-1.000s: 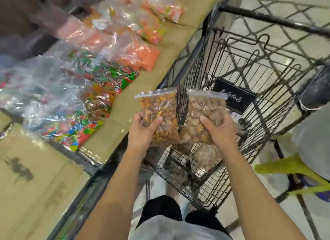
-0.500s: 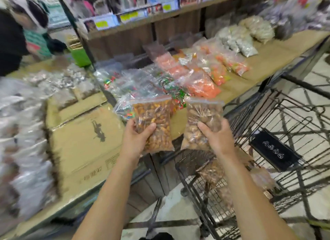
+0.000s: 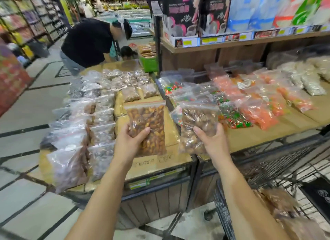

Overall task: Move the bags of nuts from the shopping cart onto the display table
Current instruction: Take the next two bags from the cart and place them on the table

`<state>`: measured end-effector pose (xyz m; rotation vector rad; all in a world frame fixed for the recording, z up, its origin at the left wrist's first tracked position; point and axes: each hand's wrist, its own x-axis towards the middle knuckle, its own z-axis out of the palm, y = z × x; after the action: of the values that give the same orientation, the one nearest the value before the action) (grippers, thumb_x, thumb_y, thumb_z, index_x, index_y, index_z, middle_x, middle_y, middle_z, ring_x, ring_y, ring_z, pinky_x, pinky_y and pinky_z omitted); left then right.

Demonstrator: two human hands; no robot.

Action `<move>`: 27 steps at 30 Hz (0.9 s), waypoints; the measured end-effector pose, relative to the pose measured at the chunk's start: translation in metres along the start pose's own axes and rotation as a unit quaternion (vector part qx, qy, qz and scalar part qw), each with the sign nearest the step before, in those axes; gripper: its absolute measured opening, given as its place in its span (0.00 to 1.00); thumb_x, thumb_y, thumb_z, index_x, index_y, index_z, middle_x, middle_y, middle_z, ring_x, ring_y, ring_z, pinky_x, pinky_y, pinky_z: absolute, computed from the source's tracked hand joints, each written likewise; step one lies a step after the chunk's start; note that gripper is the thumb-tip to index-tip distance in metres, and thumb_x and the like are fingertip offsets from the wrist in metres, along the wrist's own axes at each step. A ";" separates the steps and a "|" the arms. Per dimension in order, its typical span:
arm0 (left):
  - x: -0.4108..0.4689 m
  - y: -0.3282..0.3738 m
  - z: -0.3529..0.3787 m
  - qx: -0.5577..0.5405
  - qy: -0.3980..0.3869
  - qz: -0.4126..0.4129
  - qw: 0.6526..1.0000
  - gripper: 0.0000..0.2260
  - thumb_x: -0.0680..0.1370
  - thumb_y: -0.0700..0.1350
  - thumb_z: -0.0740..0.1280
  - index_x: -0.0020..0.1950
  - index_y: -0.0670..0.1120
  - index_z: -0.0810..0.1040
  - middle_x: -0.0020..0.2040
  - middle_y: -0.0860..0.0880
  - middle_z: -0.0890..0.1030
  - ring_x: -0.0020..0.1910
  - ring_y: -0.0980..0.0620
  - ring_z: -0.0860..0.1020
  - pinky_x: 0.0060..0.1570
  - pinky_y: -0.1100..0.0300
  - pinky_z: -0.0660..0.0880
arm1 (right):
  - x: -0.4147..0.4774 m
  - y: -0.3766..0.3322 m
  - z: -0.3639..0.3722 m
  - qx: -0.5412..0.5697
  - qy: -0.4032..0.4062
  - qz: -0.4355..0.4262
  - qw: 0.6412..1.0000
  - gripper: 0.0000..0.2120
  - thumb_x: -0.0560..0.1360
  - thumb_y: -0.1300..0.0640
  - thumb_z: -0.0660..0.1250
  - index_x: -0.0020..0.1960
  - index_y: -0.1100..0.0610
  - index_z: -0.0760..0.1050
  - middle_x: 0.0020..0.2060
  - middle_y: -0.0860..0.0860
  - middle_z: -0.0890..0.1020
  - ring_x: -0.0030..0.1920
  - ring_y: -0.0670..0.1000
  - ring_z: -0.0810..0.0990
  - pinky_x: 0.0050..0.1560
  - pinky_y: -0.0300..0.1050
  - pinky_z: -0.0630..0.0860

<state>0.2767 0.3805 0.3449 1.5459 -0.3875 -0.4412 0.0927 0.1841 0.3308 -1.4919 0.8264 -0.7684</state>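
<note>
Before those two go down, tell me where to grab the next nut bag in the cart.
Take the nut bag in the cart by its plump middle, reaching down from above: the shopping cart is open only at the top, and the bag looks soft. Its seal is too blurred to find.

A supermarket aisle is seen under even indoor lighting. The floor (image 3: 23,104) is laid with pale grey tiles crossed by dark lines. Tall stocked shelves (image 3: 35,21) are lined along the left aisle. At right, a wooden shelf (image 3: 223,46) with yellow price tags is loaded with boxed goods. In the middle distance, a person in a black top (image 3: 87,41) is bent forward.
</note>
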 end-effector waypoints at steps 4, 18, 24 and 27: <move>0.002 0.004 -0.047 0.000 0.022 0.007 1.000 0.14 0.77 0.46 0.79 0.58 0.52 0.78 0.56 0.47 0.88 0.53 0.46 0.88 0.52 0.38 0.85 | -0.006 -0.009 0.046 -0.030 -0.014 -0.027 0.999 0.43 0.75 0.42 0.79 0.81 0.57 0.64 0.77 0.51 0.73 0.77 0.54 0.71 0.71 0.49 0.70; 0.044 0.005 -0.122 -0.022 0.054 0.010 0.998 0.17 0.75 0.49 0.80 0.60 0.52 0.78 0.57 0.47 0.88 0.55 0.45 0.88 0.52 0.37 0.85 | 0.008 -0.032 0.140 -0.050 -0.037 -0.059 0.996 0.34 0.75 0.43 0.79 0.75 0.54 0.70 0.69 0.45 0.76 0.69 0.50 0.75 0.66 0.48 0.72; 0.077 -0.002 -0.119 -0.009 0.063 0.000 0.998 0.19 0.73 0.52 0.82 0.58 0.52 0.78 0.55 0.46 0.88 0.53 0.42 0.88 0.49 0.34 0.85 | 0.044 -0.030 0.159 -0.046 -0.040 -0.050 0.997 0.34 0.70 0.39 0.81 0.69 0.51 0.75 0.63 0.48 0.84 0.65 0.52 0.82 0.68 0.61 0.79; 0.099 -0.003 -0.110 -0.001 0.073 -0.005 0.997 0.17 0.75 0.49 0.81 0.59 0.50 0.78 0.56 0.46 0.88 0.53 0.43 0.88 0.49 0.35 0.85 | 0.074 -0.024 0.166 -0.044 -0.052 -0.043 0.997 0.31 0.71 0.42 0.82 0.69 0.51 0.75 0.62 0.47 0.85 0.64 0.51 0.83 0.68 0.60 0.79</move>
<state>0.4178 0.4258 0.3390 1.5684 -0.2665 -0.3328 0.2738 0.2096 0.3426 -1.6398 0.7300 -0.7189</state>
